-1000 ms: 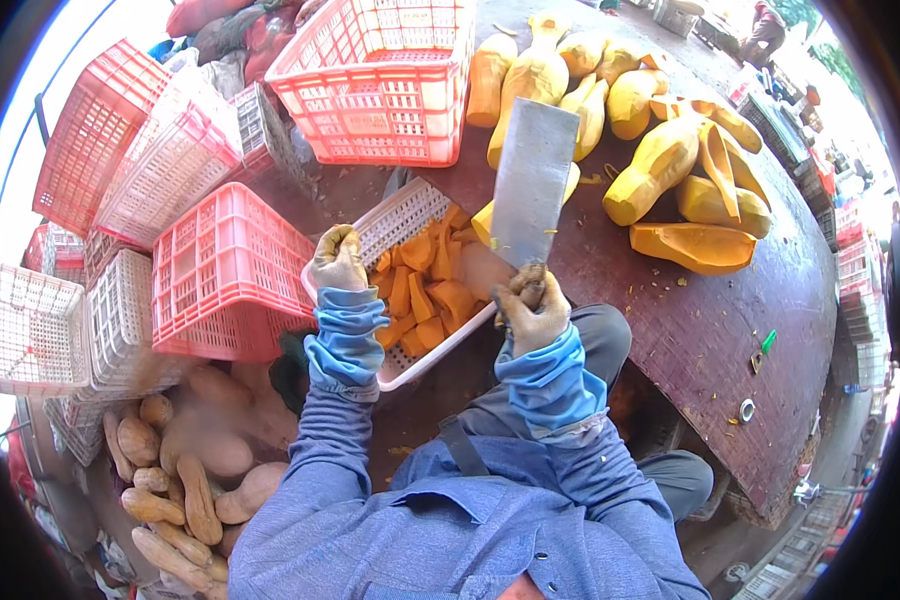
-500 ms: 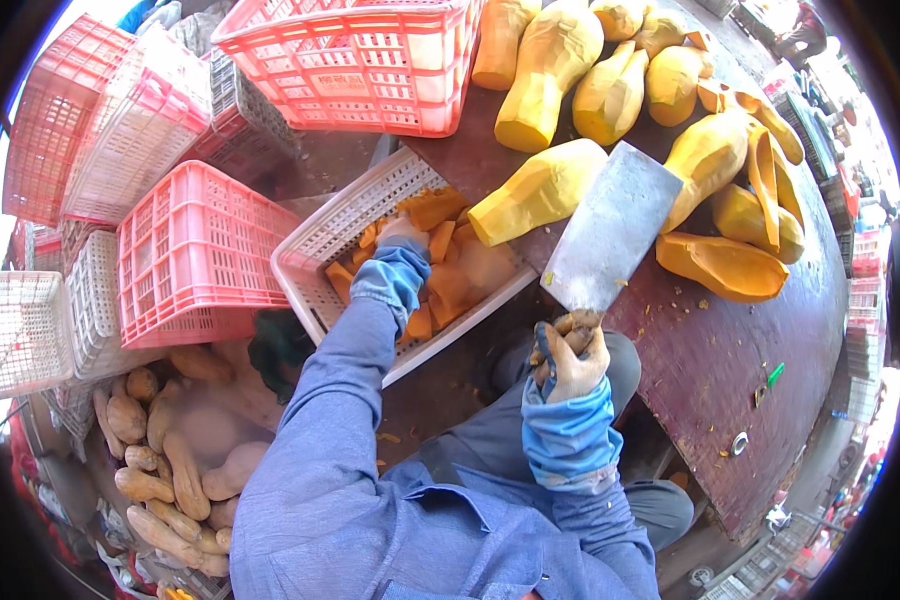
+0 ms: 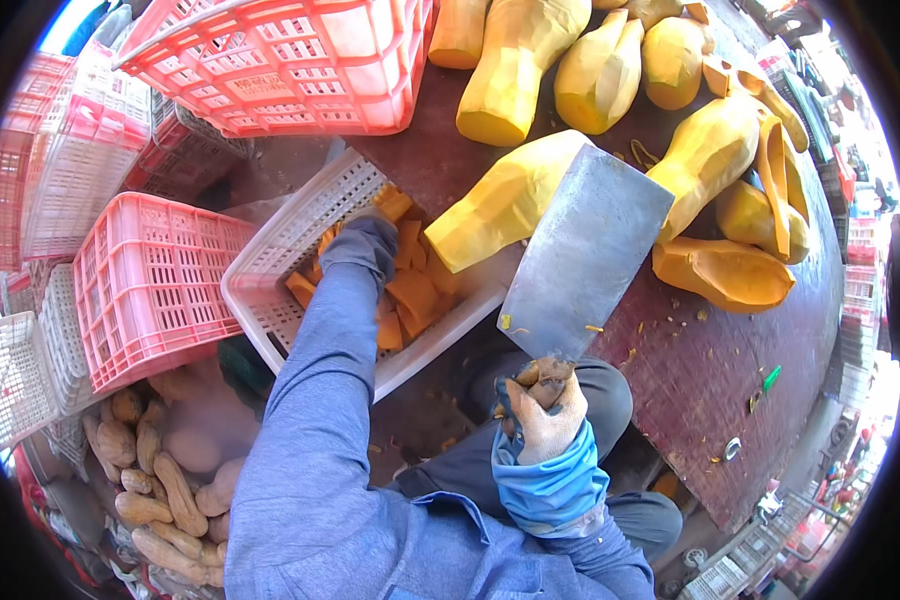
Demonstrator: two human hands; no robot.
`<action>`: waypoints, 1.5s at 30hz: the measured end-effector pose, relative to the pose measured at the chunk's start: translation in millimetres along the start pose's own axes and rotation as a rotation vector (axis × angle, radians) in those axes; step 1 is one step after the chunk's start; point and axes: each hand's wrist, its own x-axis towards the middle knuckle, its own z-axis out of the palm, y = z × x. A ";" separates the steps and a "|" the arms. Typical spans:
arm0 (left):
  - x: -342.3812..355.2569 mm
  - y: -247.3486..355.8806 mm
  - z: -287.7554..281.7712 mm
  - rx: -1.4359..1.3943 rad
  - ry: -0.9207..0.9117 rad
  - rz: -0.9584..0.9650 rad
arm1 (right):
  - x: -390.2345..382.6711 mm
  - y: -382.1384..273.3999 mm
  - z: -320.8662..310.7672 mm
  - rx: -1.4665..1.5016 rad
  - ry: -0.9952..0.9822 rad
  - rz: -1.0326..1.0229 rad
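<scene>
My left hand (image 3: 370, 216) reaches into a white plastic crate (image 3: 440, 342) among cut orange pumpkin chunks (image 3: 415, 292). The dark cuff hides most of it, and its fingers do not show. My gloved right hand (image 3: 544, 412) is wrapped round the handle of a cleaver (image 3: 592, 250) above my knee. The wide grey blade points up and away, with a few orange scraps on it. Partly behind the blade, a peeled pumpkin (image 3: 505, 200) lies beside the crate.
Several peeled pumpkins (image 3: 525, 70) and a hollowed pumpkin half (image 3: 725, 275) lie on the dark red table (image 3: 660, 370). Pink crates (image 3: 160, 290) stand at left, another pink crate (image 3: 280, 75) at the far side. Unpeeled pumpkins (image 3: 180, 495) are heaped at lower left.
The whole view has shifted slightly. My left hand sits farther toward the crate's far side, its fingers now hidden. My right hand still grips the cleaver, which appears larger and lower.
</scene>
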 end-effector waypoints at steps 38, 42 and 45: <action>-259.1 -123.5 -4.8 -0.966 0.709 0.413 | -27.5 2.7 -9.7 -0.087 -0.197 -0.379; -308.0 33.6 -101.9 -1.227 0.478 0.607 | -42.4 -4.2 -71.1 0.268 0.033 -0.425; -316.9 158.5 -128.3 -1.034 0.535 0.971 | -52.8 -9.2 -114.0 0.540 0.172 -0.395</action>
